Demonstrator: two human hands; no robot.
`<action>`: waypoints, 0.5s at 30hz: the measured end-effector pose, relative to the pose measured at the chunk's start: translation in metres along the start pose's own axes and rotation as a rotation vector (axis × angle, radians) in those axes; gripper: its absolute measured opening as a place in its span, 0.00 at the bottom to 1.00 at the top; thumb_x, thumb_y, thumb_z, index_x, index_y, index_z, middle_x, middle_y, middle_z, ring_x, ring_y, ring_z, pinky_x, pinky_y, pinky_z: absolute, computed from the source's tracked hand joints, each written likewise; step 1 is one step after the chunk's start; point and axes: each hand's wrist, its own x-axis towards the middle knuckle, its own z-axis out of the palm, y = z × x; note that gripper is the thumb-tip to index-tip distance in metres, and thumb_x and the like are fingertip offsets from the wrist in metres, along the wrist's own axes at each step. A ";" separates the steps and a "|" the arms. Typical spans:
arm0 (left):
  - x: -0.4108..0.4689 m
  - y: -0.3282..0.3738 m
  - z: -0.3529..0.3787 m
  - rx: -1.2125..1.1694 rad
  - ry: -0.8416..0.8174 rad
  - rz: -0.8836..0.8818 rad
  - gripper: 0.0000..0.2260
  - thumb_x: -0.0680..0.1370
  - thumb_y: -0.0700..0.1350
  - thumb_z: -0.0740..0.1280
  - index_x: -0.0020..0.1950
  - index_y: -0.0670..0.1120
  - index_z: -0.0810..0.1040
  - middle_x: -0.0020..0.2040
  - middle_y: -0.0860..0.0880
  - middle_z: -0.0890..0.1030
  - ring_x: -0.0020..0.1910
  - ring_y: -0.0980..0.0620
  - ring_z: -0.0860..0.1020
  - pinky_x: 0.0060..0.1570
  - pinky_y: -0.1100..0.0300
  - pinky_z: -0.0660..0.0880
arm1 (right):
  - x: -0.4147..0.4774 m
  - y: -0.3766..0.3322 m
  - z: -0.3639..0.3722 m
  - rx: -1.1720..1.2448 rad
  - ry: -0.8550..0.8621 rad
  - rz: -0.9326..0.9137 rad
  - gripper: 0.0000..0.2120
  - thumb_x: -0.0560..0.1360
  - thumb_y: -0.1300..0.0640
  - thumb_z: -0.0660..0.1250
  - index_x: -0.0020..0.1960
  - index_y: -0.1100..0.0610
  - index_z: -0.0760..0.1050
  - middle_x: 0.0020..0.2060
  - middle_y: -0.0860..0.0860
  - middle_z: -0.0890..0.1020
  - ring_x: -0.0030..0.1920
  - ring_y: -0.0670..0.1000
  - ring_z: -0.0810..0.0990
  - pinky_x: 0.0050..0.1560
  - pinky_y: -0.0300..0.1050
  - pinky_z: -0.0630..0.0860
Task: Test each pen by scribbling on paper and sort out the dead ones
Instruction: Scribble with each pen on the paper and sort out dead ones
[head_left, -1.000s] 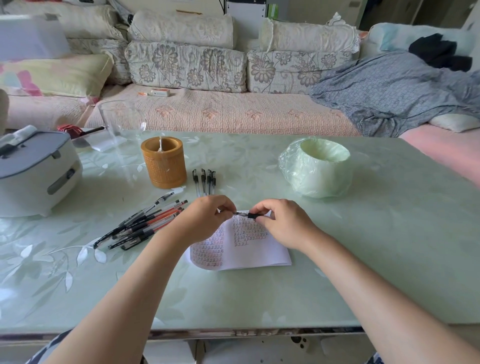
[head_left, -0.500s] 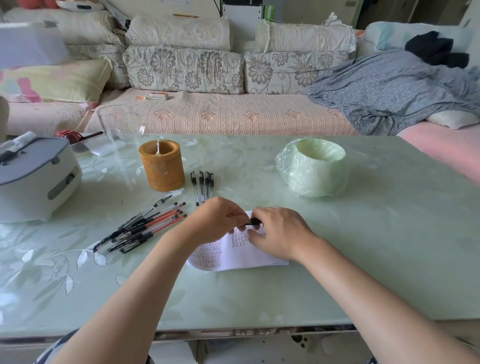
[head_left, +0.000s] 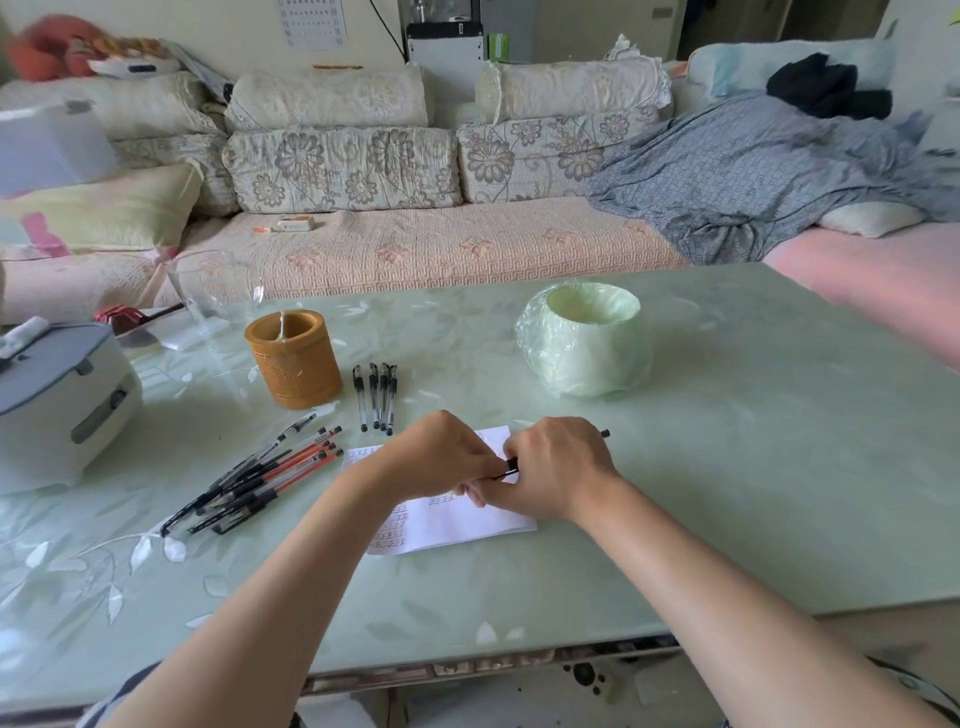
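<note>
A white sheet of paper (head_left: 467, 525) with printed marks lies on the green table. Over it my right hand (head_left: 553, 470) grips a black pen (head_left: 511, 464); the pen's far end sticks out past the hand on the right. My left hand (head_left: 439, 457) meets it at the pen's near end with fingers curled; what it pinches is hidden. A loose pile of black and red pens (head_left: 260, 483) lies to the left. Several black pens (head_left: 376, 396) lie side by side behind the paper.
A brown cylindrical holder (head_left: 293, 358) stands at the back left of the pens. A round bin lined with a green bag (head_left: 587, 340) stands at the back right. A white and grey appliance (head_left: 57, 400) sits far left, a clear glass (head_left: 215, 286) behind it.
Both hands came closer together over the paper and dropped lower. The pen now lies deeper in my right hand, with its far end poking out to the right.
</note>
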 end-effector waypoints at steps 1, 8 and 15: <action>0.001 0.002 0.001 -0.008 0.004 -0.005 0.09 0.74 0.51 0.69 0.42 0.47 0.87 0.36 0.51 0.85 0.33 0.59 0.77 0.42 0.64 0.75 | -0.001 0.001 0.000 0.002 0.002 0.007 0.29 0.68 0.29 0.58 0.28 0.55 0.67 0.23 0.48 0.70 0.28 0.51 0.71 0.30 0.42 0.64; 0.019 0.013 0.009 -0.115 0.031 -0.035 0.12 0.75 0.50 0.68 0.42 0.41 0.85 0.36 0.47 0.85 0.35 0.53 0.79 0.41 0.60 0.77 | -0.005 0.029 0.004 0.476 -0.112 0.054 0.18 0.72 0.36 0.65 0.47 0.50 0.68 0.37 0.44 0.77 0.38 0.47 0.75 0.38 0.46 0.69; 0.058 0.006 0.003 -0.180 0.160 0.111 0.17 0.81 0.55 0.61 0.47 0.44 0.82 0.41 0.50 0.85 0.39 0.52 0.80 0.43 0.53 0.78 | 0.007 0.046 0.014 0.744 0.096 0.138 0.10 0.77 0.51 0.67 0.40 0.52 0.71 0.36 0.45 0.75 0.36 0.42 0.72 0.36 0.37 0.64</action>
